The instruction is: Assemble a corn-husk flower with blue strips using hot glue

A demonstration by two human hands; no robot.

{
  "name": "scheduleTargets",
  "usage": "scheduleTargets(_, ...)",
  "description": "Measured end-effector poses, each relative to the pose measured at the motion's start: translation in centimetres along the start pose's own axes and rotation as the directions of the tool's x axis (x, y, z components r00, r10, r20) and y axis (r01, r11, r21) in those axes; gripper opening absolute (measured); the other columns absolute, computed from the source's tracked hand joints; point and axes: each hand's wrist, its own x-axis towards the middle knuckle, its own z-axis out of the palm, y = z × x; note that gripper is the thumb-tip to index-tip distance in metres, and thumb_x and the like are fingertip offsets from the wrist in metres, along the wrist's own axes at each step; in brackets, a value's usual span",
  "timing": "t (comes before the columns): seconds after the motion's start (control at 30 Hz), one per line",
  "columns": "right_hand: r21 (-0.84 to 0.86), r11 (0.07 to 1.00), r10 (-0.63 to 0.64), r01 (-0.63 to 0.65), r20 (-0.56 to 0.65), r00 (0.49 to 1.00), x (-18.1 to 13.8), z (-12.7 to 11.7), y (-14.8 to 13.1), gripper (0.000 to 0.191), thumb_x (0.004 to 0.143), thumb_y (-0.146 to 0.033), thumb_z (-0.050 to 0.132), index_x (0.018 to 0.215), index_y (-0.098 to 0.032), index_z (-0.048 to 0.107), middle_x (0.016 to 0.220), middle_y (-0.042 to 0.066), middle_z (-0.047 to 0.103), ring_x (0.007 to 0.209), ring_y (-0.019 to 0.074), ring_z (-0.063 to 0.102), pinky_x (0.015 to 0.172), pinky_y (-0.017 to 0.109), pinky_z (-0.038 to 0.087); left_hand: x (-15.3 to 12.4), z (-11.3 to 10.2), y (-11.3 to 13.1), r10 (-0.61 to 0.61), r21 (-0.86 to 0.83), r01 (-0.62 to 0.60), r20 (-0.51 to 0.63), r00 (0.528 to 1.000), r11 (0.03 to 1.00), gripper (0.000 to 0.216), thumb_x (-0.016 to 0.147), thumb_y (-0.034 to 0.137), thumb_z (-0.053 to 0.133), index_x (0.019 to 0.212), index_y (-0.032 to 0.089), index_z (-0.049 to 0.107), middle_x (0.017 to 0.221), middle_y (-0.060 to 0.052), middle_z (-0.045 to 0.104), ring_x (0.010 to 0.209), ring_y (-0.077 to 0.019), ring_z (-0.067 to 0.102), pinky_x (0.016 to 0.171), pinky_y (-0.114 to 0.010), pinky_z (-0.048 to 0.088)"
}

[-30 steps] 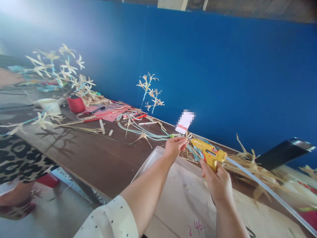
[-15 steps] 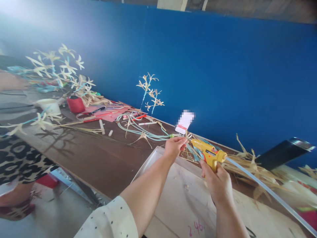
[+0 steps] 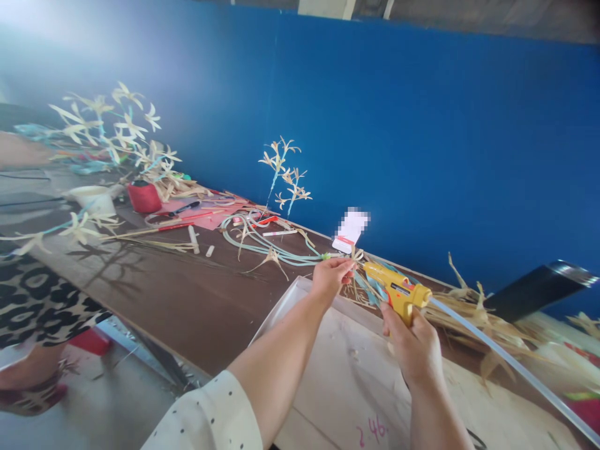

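My right hand [image 3: 415,340] is wrapped round the grip of a yellow hot glue gun [image 3: 398,290]. A long translucent glue stick [image 3: 506,365] runs out of the gun's back end toward the lower right. The nozzle points left, close to the fingertips of my left hand [image 3: 332,278]. Those fingers are pinched on a small pale straw-coloured flower [image 3: 357,255], whose petals stick up beyond them. Whether the nozzle touches the flower I cannot tell. Below both hands lies a shallow pale box or board [image 3: 337,356] with pink handwriting on it.
Straw-coloured flowers on blue stems [image 3: 276,165] stand by the blue wall. Pale green tubing [image 3: 262,250], a red thread spool [image 3: 144,197] and a white cup [image 3: 96,201] lie leftward. Dry husks [image 3: 469,319] and a black cylinder [image 3: 539,290] are at right. Another person's arm [image 3: 21,151] shows far left.
The glue gun and my right hand have shifted very slightly to the right. My left hand stays nearly in place, still pinching the flower.
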Motion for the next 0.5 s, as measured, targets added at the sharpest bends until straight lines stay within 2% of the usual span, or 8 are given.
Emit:
scheduleTargets(0.3, 0.005, 1.0, 0.009, -0.009, -0.035, 0.999, 0.1, -0.2, 0.1, 0.035, 0.071, -0.049, 0.06, 0.053, -0.02, 0.053, 0.048, -0.001, 0.055, 0.053, 0.0167, 0.053, 0.054, 0.026, 0.037, 0.0, 0.0, 0.1, -0.001, -0.018, 0.001, -0.005, 1.0, 1.0, 0.037, 0.052, 0.041, 0.078, 0.072, 0.012, 0.072, 0.071, -0.008, 0.066, 0.056, -0.0073, 0.052, 0.051, -0.02, 0.041)
scheduleTargets(0.4, -0.014, 0.999, 0.052, -0.053, -0.05, 0.997, 0.6, -0.9, 0.1, 0.036, 0.07, -0.047, 0.062, 0.049, -0.02, 0.052, 0.05, 0.0, 0.057, 0.054, 0.0165, 0.054, 0.052, 0.025, 0.038, 0.0, -0.1, 0.1, 0.001, -0.013, -0.001, -0.015, 1.0, 1.0, 0.036, 0.054, 0.04, 0.078, 0.074, 0.011, 0.072, 0.072, -0.008, 0.066, 0.056, -0.0067, 0.053, 0.051, -0.019, 0.041)
scheduleTargets(0.5, -0.038, 0.998, 0.038, -0.043, -0.126, 0.991, 1.2, -2.4, 0.2, 0.035, 0.069, -0.045, 0.062, 0.048, -0.019, 0.052, 0.052, 0.001, 0.058, 0.053, 0.0161, 0.054, 0.051, 0.025, 0.039, 0.0, -0.1, 0.0, -0.007, -0.01, 0.007, -0.043, 0.999, 1.0, 0.033, 0.056, 0.037, 0.076, 0.075, 0.01, 0.072, 0.072, -0.007, 0.066, 0.054, -0.0057, 0.052, 0.05, -0.019, 0.041)
